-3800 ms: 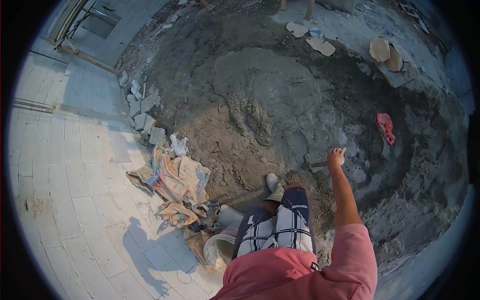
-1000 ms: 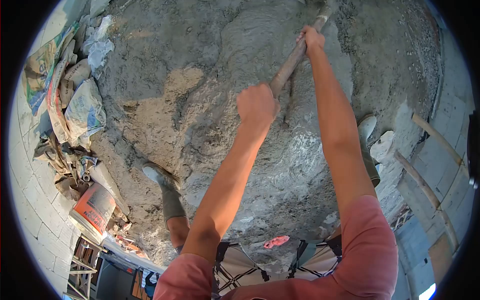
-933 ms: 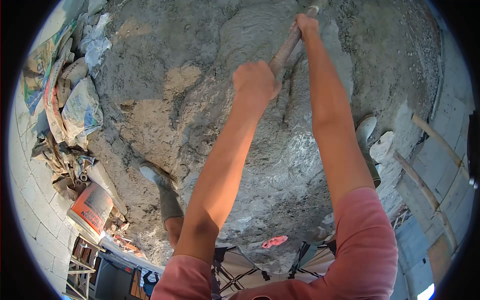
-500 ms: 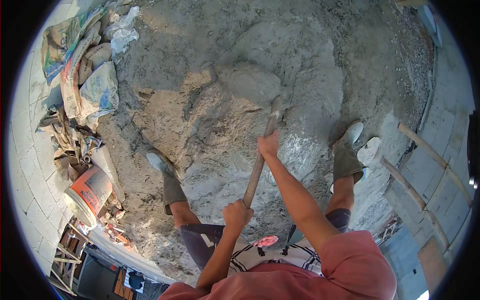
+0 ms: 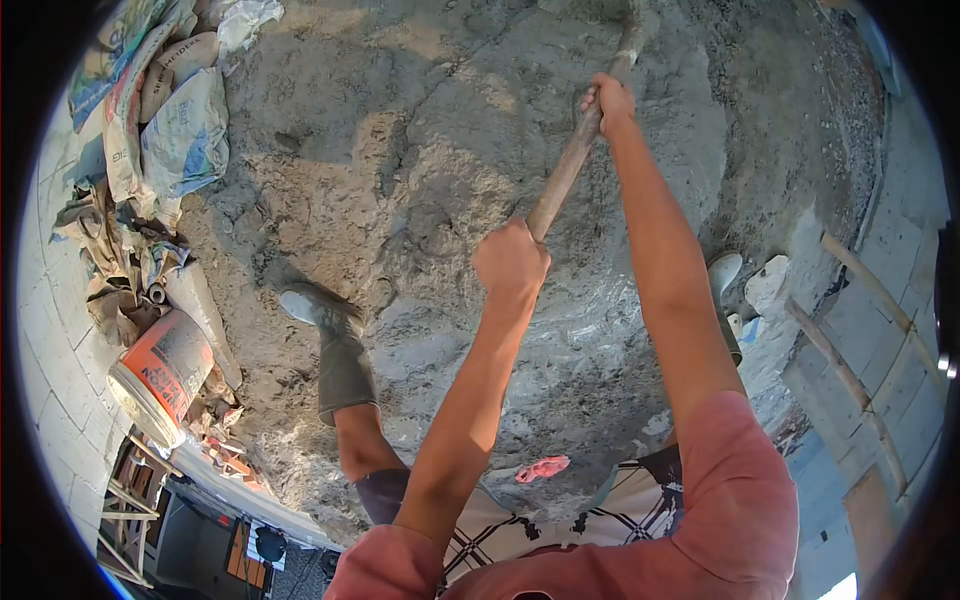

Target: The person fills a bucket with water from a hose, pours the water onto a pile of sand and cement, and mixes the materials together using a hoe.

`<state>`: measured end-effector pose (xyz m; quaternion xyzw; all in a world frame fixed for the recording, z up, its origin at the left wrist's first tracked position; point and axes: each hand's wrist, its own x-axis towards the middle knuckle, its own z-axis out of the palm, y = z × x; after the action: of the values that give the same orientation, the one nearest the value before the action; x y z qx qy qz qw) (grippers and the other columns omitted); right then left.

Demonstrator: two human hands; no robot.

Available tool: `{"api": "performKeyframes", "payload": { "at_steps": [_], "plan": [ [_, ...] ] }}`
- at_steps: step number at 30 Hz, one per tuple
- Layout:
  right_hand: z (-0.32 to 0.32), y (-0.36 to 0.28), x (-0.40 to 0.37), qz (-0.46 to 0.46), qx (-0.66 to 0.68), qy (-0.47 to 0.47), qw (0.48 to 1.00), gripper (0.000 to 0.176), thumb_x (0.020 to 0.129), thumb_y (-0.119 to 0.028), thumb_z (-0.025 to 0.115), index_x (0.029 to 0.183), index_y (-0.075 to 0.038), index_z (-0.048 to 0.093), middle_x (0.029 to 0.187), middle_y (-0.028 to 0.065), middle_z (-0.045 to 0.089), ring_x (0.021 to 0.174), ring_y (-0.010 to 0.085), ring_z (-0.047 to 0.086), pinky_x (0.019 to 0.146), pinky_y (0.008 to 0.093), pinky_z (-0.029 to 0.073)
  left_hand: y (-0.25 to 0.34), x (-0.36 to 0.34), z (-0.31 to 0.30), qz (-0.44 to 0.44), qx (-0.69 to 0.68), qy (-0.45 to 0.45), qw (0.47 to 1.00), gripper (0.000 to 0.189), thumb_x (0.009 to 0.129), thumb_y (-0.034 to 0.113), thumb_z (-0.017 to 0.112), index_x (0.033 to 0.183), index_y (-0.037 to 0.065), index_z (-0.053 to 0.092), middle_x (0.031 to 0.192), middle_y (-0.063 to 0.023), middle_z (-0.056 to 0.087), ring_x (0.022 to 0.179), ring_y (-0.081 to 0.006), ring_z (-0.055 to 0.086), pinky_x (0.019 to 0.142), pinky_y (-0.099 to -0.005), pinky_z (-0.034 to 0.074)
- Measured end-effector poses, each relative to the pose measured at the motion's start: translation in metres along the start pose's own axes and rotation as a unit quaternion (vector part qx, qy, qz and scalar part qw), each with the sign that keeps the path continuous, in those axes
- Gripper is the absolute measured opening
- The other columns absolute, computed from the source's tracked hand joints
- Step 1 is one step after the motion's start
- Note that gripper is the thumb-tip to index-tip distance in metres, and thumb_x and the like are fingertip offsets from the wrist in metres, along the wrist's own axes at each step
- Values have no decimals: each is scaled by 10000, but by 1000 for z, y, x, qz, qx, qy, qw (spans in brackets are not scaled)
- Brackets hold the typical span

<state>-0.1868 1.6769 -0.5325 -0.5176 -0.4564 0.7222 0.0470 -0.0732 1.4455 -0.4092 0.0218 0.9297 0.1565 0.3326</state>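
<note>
My left hand is closed around the lower end of a long wooden tool handle. Farther up the same handle, my right hand grips it with the fingers wrapped round. The handle slants up and to the right, away from my body. Its far end reaches the top of the view, and the working head cannot be made out there. Under and around the tool spreads rough, wet-looking grey mortar, with sandy brown patches on the left.
Crumpled cement bags lie along the left wall. Below them, an orange-labelled bucket is tipped on its side. Wooden poles lean at the right. My left boot stands in the mortar; my right boot is partly hidden by my arm.
Both hands have moved up and to the right, away from my body, carrying the tool handle with them. The tool's far end has shifted to the top of the view.
</note>
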Motion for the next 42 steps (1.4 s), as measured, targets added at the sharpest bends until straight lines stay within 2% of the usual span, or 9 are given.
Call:
{"api": "performKeyframes", "payload": {
  "at_steps": [5, 11, 12, 19, 29, 31, 34, 40, 42],
  "plan": [
    [64, 27, -2, 85, -141, -38, 986, 131, 786, -55, 556, 773, 74, 536, 565, 110, 538, 455, 219, 550, 440, 364, 477, -2, 3, -51, -13, 84, -73, 994, 211, 696, 186, 669, 812, 9, 670, 706, -182, 658, 683, -325, 669, 635, -388, 536],
    [7, 115, -154, 91, -394, 36, 914, 551, 725, -40, 564, 1214, 80, 342, 602, 98, 554, 447, 194, 553, 425, 357, 467, -59, -159, -37, -129, 40, -220, 966, 238, 695, 178, 628, 856, 6, 664, 809, -226, 665, 771, -379, 661, 726, -428, 523],
    [-10, 124, -187, 172, -397, 12, 902, 665, 716, -168, 607, 1295, 21, 342, 951, 228, 623, 793, 313, 660, 695, 419, 521, -69, -194, -23, -138, 31, -232, 962, 268, 691, 212, 642, 863, 7, 660, 812, -226, 665, 773, -389, 658, 743, -438, 517],
    [-114, 186, -354, 163, -290, 59, 941, 425, 720, -61, 607, 1080, -4, 389, 660, 131, 552, 413, 241, 560, 378, 365, 445, -130, -375, 43, -184, 31, -224, 956, 302, 667, 331, 690, 811, 67, 656, 684, -175, 651, 633, -353, 647, 607, -462, 512],
    [-41, -39, 116, -114, -27, -42, 992, 116, 797, -74, 580, 770, 23, 525, 609, 98, 544, 513, 188, 538, 499, 340, 491, 74, 86, 35, 89, 2, 15, 996, 202, 695, 201, 707, 808, 40, 665, 751, -168, 673, 700, -313, 677, 618, -404, 540],
    [-35, -45, 205, -143, -446, 204, 860, 289, 793, -338, 664, 979, -119, 705, 819, 164, 666, 786, 164, 644, 691, 402, 485, 128, 109, 7, 85, 37, -32, 995, 203, 702, 187, 691, 835, 34, 682, 791, -178, 678, 770, -308, 680, 671, -388, 544],
    [-35, -59, 113, -41, -445, -4, 895, 246, 782, -144, 568, 914, 61, 540, 628, 101, 606, 571, 199, 610, 575, 336, 520, 124, 60, 8, 52, -2, -148, 988, 221, 708, 182, 674, 870, 31, 688, 803, -185, 678, 818, -315, 675, 729, -379, 540],
    [-127, 107, -38, 58, -473, 141, 868, 583, 738, -191, 550, 1209, 111, 388, 673, 149, 640, 567, 254, 653, 577, 366, 524, 56, -106, -16, -19, 59, -285, 957, 236, 736, 182, 602, 881, 12, 679, 854, -215, 670, 832, -349, 665, 760, -404, 526],
    [-121, 93, -152, 112, -505, 148, 843, 660, 724, -191, 584, 1290, 41, 339, 1045, 278, 609, 944, 379, 632, 805, 431, 507, 15, -166, 9, -45, 73, -319, 944, 281, 713, 191, 611, 918, 8, 669, 862, -227, 667, 839, -355, 664, 771, -405, 522]
  ]
}}
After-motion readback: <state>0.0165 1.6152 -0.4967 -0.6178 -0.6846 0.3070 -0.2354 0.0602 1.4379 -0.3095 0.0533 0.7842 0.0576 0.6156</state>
